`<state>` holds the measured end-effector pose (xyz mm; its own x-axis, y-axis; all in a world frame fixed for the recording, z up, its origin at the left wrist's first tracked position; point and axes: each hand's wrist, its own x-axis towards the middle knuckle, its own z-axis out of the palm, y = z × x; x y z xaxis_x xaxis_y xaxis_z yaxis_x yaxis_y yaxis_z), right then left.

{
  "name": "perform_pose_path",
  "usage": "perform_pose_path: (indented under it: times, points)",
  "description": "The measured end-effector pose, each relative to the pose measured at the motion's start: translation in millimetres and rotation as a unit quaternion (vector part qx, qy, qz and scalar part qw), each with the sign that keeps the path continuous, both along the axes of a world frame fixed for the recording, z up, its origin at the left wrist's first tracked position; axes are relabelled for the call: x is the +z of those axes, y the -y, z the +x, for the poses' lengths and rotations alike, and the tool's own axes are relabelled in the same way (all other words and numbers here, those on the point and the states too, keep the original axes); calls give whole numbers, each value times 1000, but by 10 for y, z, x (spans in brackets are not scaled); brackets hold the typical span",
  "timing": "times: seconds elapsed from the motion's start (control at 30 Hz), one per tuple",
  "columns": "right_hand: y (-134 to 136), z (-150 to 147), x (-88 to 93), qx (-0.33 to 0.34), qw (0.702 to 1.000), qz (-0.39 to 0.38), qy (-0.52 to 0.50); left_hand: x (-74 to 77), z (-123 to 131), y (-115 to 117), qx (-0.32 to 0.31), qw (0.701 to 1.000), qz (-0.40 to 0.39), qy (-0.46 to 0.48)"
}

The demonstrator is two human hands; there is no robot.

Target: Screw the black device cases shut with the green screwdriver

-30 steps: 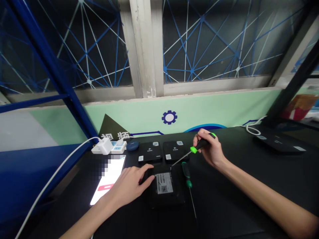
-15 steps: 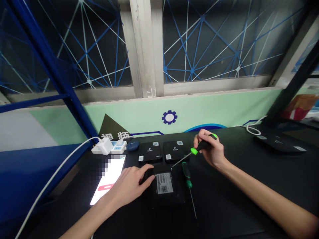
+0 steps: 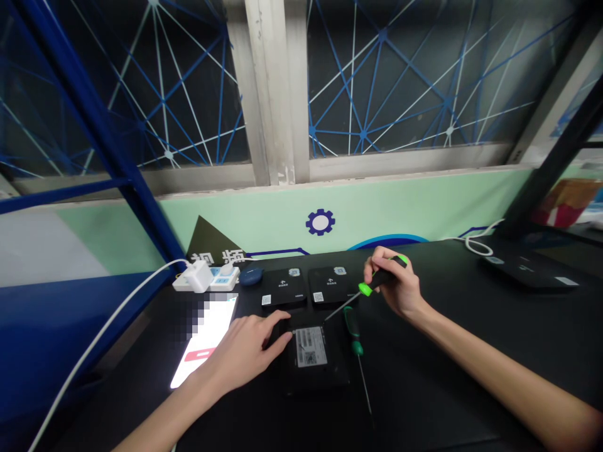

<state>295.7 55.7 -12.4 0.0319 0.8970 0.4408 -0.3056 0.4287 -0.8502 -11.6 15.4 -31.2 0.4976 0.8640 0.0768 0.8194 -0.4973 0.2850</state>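
A black box (image 3: 318, 376) with a white label (image 3: 311, 346) lies flat on the table in front of me. My left hand (image 3: 257, 339) rests at its left side, thumb and index finger stretched out apart and touching it. In my right hand (image 3: 396, 282) is a screwdriver (image 3: 382, 276) with a black and bright green handle, held slanted. Its tip meets the box near the label's top right corner; any screw there is too small to make out. A second screwdriver (image 3: 354, 333), dark green, lies just right of the box.
Two similar black boxes (image 3: 283, 287) stand side by side behind. At left are a lit phone (image 3: 207, 336), a power strip (image 3: 223, 276) with a white charger (image 3: 198, 276), and a dark blue rounded object (image 3: 251, 276). A larger black device (image 3: 527, 270) lies far right.
My right hand and the screwdriver have shifted slightly left and down, the handle turned a little. My left hand and the box stay put.
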Motion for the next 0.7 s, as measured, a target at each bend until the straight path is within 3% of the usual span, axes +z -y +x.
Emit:
perform_pose_path:
  times: [0.7]
  points:
    - [-19, 17, 16, -50, 999, -14, 16, 19, 16, 19, 4, 1000, 9, -3]
